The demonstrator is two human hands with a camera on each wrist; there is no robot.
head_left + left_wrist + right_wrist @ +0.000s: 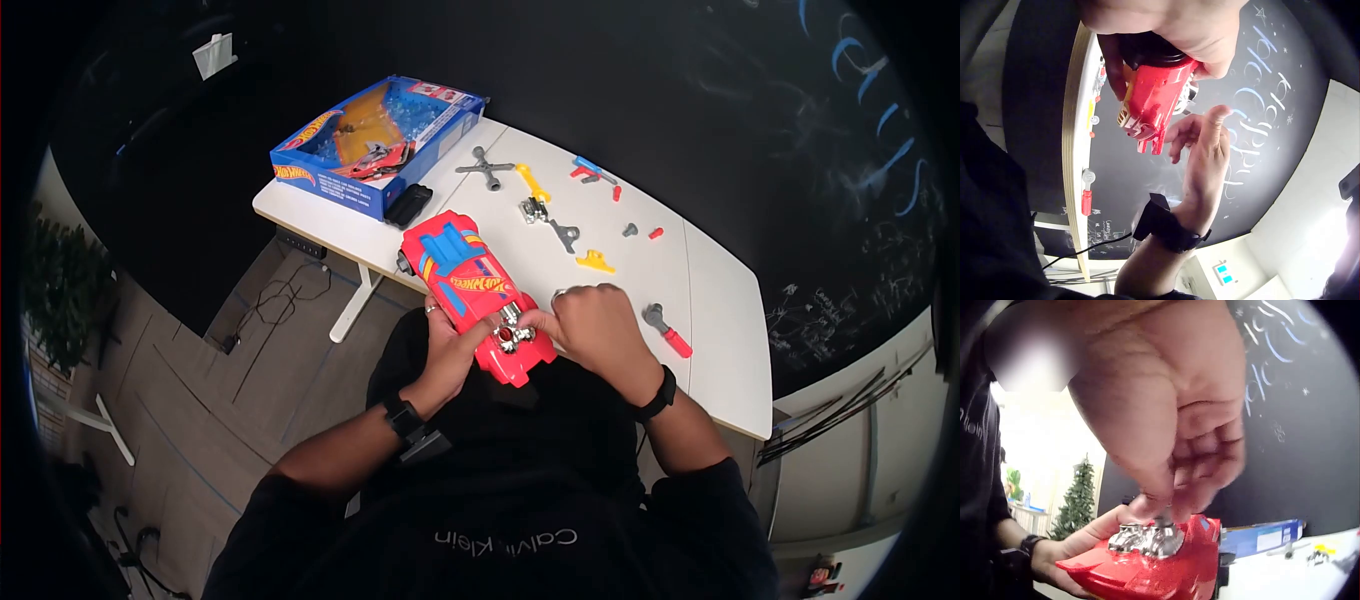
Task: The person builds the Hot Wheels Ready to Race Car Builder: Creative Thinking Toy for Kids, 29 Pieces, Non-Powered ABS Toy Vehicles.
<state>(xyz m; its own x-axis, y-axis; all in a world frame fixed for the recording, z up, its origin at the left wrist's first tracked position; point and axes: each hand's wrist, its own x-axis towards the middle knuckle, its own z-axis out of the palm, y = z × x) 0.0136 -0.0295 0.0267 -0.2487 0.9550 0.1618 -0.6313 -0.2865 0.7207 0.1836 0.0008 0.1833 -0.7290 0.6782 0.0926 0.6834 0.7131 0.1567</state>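
Note:
A red toy car [465, 275] with blue and yellow markings is held above the lap, at the table's near edge. My left hand [447, 350] grips it from the side, its thumb lying on top near the chrome toy engine [1146, 540]. Over that engine, my right hand [600, 330] points downward. Its thumb and fingertips pinch a small grey bolt [1163, 520] at the top of the engine in the right wrist view; most of the bolt is hidden. In the left wrist view the right hand [1204, 156] is beside the car's end.
On the white table [700, 270] lie a grey cross wrench [487, 168], yellow parts [597, 261], a second chrome piece [534, 210], small bolts [630, 230], a blue-and-red toy tool [596, 172] and a red-handled ratchet [677, 343]. An opened blue toy box [435, 165] stands far left.

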